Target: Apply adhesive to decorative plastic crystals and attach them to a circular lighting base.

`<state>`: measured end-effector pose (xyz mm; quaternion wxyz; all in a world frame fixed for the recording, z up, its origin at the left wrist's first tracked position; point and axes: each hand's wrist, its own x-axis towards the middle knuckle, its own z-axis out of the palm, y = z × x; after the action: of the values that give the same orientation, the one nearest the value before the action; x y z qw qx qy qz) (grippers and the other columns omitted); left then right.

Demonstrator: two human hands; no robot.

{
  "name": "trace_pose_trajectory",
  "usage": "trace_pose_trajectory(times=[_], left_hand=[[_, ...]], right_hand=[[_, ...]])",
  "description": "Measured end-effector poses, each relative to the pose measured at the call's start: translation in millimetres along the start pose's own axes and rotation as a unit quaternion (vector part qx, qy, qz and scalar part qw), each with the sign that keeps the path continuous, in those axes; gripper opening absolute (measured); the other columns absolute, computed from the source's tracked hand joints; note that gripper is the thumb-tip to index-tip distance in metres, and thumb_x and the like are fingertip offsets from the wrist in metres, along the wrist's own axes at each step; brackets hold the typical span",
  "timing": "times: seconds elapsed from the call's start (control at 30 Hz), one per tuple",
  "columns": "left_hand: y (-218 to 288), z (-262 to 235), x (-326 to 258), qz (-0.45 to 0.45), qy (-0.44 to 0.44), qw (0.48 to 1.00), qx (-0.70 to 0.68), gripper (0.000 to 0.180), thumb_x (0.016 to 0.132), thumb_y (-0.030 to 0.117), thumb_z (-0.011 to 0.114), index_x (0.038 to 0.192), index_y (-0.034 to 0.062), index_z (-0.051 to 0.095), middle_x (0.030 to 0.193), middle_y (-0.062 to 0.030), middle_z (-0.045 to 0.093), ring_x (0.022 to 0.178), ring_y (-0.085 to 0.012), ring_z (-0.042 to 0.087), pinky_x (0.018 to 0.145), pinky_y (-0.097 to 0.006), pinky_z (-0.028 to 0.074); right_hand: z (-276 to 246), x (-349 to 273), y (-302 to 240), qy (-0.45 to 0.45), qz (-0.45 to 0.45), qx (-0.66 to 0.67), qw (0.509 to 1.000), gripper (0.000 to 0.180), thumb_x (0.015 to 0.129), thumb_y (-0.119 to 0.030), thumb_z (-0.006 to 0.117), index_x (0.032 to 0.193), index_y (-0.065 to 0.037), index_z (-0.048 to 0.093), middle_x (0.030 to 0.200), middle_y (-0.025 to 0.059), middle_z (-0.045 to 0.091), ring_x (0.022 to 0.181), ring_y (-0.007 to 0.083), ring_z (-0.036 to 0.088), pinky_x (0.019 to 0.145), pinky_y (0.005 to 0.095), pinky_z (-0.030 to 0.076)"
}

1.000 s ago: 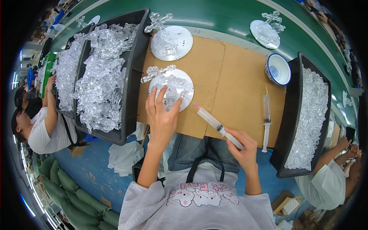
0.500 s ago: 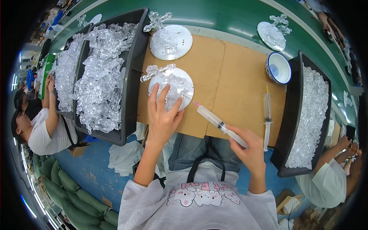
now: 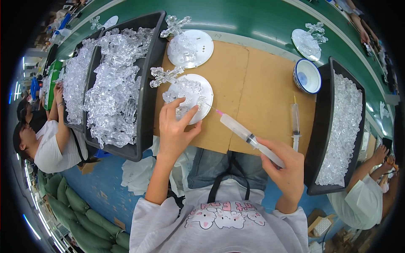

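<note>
My right hand (image 3: 287, 166) is closed round the plunger end of a large clear syringe (image 3: 238, 128). Its pink-based needle points up and left, the tip meeting a small clear plastic part on the right side of a white round disc (image 3: 206, 86). Clear plastic pieces stand on that disc, with a clear cross (image 3: 166, 76) leaning out at the upper left. My left hand (image 3: 174, 130) curls over the disc's near side, fingertips and thumb against the clear plastic piece (image 3: 187, 90). The exact grip is partly hidden by the fingers.
Black bins of clear plastic parts stand left (image 3: 141, 105) and right (image 3: 318, 139). Another disc with a cross (image 3: 200, 48) lies behind; one more (image 3: 304, 44) is at the far right. A blue-rimmed bowl (image 3: 308, 76) and second syringe (image 3: 295, 122) lie on the cardboard (image 3: 257, 84). Co-workers sit at both sides.
My left fingers have drawn back and bent more over the near side of the disc. The cross stands out more. My right hand has shifted slightly right and down with the syringe.
</note>
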<state>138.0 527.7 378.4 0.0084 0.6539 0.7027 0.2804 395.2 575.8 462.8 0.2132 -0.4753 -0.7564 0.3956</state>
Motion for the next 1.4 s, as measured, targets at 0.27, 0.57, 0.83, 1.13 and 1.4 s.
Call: trace_pose_trajectory(times=[0.27,0.57,0.83,1.13,1.4], left_hand=[[-2,2,-5,-0.006,0.015,1.0,-0.008,0.041,0.059,0.011,0.074,0.099,0.0137,0.066,0.104,-0.0097,0.052,0.096,-0.0302,0.048,0.09,-0.047,0.04],[-2,1,-5,-0.017,0.045,0.998,-0.027,0.043,0.058,0.012,0.076,0.1,0.0151,0.067,0.095,-0.0064,0.053,0.085,-0.0265,0.048,0.093,-0.05,0.038],[-4,14,-18,0.009,0.112,0.993,-0.022,0.047,0.056,0.012,0.078,0.102,0.0164,0.068,0.096,-0.0052,0.052,0.085,-0.0243,0.047,0.094,-0.05,0.038],[-6,29,-33,0.036,0.147,0.988,0.013,0.047,0.055,0.007,0.079,0.1,0.0116,0.068,0.103,-0.0072,0.047,0.1,-0.0253,0.045,0.096,-0.051,0.038],[-8,36,-35,0.038,0.179,0.983,-0.014,0.046,0.057,0.012,0.08,0.101,0.0123,0.068,0.102,-0.0052,0.049,0.093,-0.0237,0.044,0.096,-0.051,0.036]], right_hand=[[1,-11,14,0.055,0.005,0.045,0.997,0.034,0.065,0.005,0.063,0.098,-0.004,0.066,0.08,0.0072,0.063,0.057,0.0088,0.052,0.051,0.0195,0.037],[3,-16,21,0.063,0.017,0.04,0.997,0.033,0.066,0.005,0.063,0.098,-0.003,0.065,0.08,0.0069,0.063,0.055,0.0071,0.049,0.048,0.019,0.034],[9,-16,24,0.083,-0.004,0.048,0.995,0.034,0.065,0.005,0.063,0.098,-0.002,0.065,0.078,0.0066,0.062,0.055,0.0074,0.048,0.047,0.019,0.033],[10,-20,24,0.088,-0.012,0.041,0.995,0.034,0.064,0.005,0.063,0.098,-0.002,0.065,0.075,0.0063,0.06,0.055,0.0077,0.048,0.048,0.019,0.033],[8,-23,18,0.07,-0.018,0.04,0.997,0.033,0.062,0.005,0.064,0.095,-0.002,0.065,0.072,0.007,0.06,0.057,0.0105,0.05,0.05,0.0205,0.035]])
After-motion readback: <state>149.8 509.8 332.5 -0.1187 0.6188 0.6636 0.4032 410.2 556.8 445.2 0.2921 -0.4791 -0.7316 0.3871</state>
